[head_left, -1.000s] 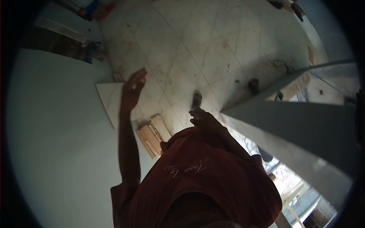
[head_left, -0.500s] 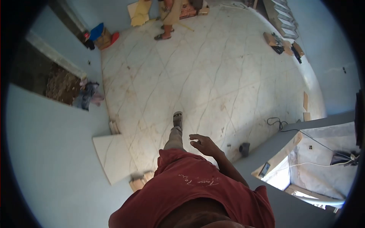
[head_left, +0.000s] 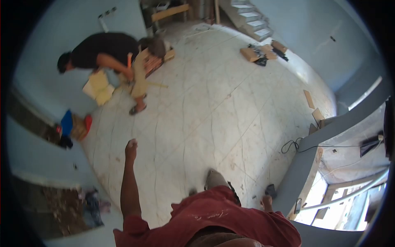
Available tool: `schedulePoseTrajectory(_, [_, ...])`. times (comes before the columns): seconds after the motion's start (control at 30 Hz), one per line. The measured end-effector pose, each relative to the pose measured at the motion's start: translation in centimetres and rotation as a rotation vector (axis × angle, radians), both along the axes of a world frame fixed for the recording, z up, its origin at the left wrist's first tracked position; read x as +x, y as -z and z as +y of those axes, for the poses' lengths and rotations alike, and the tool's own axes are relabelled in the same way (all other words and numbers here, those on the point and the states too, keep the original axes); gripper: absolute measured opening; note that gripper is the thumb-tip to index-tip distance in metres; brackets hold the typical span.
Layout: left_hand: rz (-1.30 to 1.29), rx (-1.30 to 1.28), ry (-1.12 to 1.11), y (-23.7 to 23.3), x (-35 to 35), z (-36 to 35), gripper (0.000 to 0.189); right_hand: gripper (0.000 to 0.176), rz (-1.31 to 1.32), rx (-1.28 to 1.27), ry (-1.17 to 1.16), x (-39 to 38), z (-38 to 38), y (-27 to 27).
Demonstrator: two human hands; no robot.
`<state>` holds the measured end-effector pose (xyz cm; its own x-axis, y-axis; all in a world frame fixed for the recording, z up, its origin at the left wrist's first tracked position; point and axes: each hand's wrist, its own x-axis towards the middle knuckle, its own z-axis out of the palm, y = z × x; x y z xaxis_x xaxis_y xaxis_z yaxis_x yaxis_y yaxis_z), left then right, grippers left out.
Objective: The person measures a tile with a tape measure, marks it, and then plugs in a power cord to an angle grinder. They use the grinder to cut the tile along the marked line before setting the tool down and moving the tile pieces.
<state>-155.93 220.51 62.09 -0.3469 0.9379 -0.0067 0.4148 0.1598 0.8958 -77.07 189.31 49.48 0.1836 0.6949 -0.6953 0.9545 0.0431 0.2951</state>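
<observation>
My left hand (head_left: 131, 149) is stretched forward over the pale tiled floor (head_left: 197, 119), its fingers curled in and nothing visible in them. Low at the right, my right hand (head_left: 267, 201) hangs beside my red shirt (head_left: 205, 210), near a dark cylindrical object (head_left: 270, 190) on the floor. It is small and partly hidden, so its fingers cannot be made out.
A co-worker (head_left: 105, 51) in a dark top bends over at the upper left, near yellowish sheets (head_left: 99, 86) and a box (head_left: 78, 126). Stairs (head_left: 251, 18) rise at the back. Cardboard pieces (head_left: 249, 54) and a black cable (head_left: 291, 145) lie at the right.
The view has swung, bringing the co-worker's upper body into sight. My left arm has come into view, reaching forward. My right hand has moved from in front of my shirt to its right side.
</observation>
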Motion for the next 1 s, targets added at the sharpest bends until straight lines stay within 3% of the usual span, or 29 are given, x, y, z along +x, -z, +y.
schedulePoseTrajectory(0.03, [-0.125,0.021,-0.033,-2.5,1.3,2.4,0.037,0.013,0.035,0.048,0.023,-0.7,0.2,0.3])
schedulePoseTrajectory(0.1, [-0.248,-0.006,-0.07,-2.7,3.5,6.3,0.034,0.018,0.028,0.244,-0.085,3.5,-1.6,18.3])
schedulePoseTrajectory(0.13, [-0.295,0.011,-0.047,0.1,4.0,7.7,0.03,0.018,0.024,0.266,-0.061,2.7,2.2,19.7])
schedulePoseTrajectory(0.17, [-0.301,-0.073,-0.073,1.8,5.6,7.8,0.029,0.02,0.446,0.691,-0.289,2.8,4.4,22.8])
schedulePoseTrajectory(0.2, [-0.325,-0.172,-0.095,7.4,5.6,7.9,0.026,0.02,0.443,0.705,-0.265,1.3,8.9,22.1])
schedulePoseTrajectory(0.23, [-0.589,-0.157,-0.17,14.9,5.7,6.8,0.026,0.023,0.484,0.042,-0.316,-0.6,14.9,20.2])
schedulePoseTrajectory(0.27, [-0.41,-0.361,-0.099,18.2,6.4,6.5,0.025,0.023,0.497,0.15,-0.022,-2.2,21.5,19.2])
schedulePoseTrajectory(0.33, [-0.001,-0.704,0.153,20.3,8.2,6.3,0.025,0.027,0.616,-0.099,0.285,-5.2,36.4,16.9])
schedulePoseTrajectory(0.37, [0.048,-0.792,0.212,21.3,9.1,6.4,0.024,0.029,0.642,0.23,0.193,-10.4,44.3,7.6])
schedulePoseTrajectory(0.4, [0.035,-0.861,0.213,21.1,9.6,6.8,0.024,0.031,0.675,0.293,-0.005,-12.3,51.4,4.1])
schedulePoseTrajectory(0.43, [0.016,-0.917,0.202,20.2,10.0,7.5,0.024,0.033,0.677,0.304,0.017,-13.9,58.4,4.6])
schedulePoseTrajectory(0.53, [-0.044,-0.979,0.162,19.6,10.7,11.3,0.023,0.03,0.983,0.545,-0.01,-20.9,75.0,-4.4])
schedulePoseTrajectory(0.6, [-0.049,-0.999,0.179,20.2,10.7,15.1,0.022,0.03,1.129,0.68,-0.081,-25.0,84.2,-6.7])
schedulePoseTrajectory(0.67, [-0.036,-1.005,0.216,21.5,10.1,19.8,0.022,0.031,1.237,0.728,-0.06,-28.7,89.7,-10.7])
schedulePoseTrajectory(0.73, [-0.018,-0.962,0.263,23.4,8.9,25.4,0.022,0.034,1.349,0.485,0.178,-32.0,93.2,-12.3])
schedulePoseTrajectory(0.8, [0.017,-0.885,0.32,25.0,6.9,32.3,0.021,0.031,1.232,0.268,-0.005,-34.0,94.7,-12.0])
schedulePoseTrajectory(0.83, [0.066,-0.787,0.376,26.0,5.5,37.0,0.021,0.033,1.157,0.384,-0.191,-34.3,95.6,-4.6])
schedulePoseTrajectory(0.87, [0.152,-0.646,0.448,27.1,3.5,41.9,0.021,0.047,0.946,0.132,-0.258,-34.6,95.7,-1.9])
schedulePoseTrajectory(0.9, [0.325,-0.406,0.577,28.3,1.2,47.6,0.021,0.039,0.913,0.053,-0.196,-34.6,94.0,1.2])
schedulePoseTrajectory(0.93, [-0.352,-0.644,0.097,22.5,2.6,52.8,0.019,0.042,0.771,-0.084,-0.22,-34.9,92.8,0.4])
schedulePoseTrajectory(0.97, [-0.2,-0.594,0.121,19.1,2.2,58.6,0.021,0.045,0.737,-0.34,-0.34,-36.4,92.6,-11.0])
schedulePoseTrajectory(1.0, [-0.302,-0.403,0.127,16.1,1.9,63.5,0.023,0.044,0.752,-0.19,-0.195,-35.4,92.1,0.4])
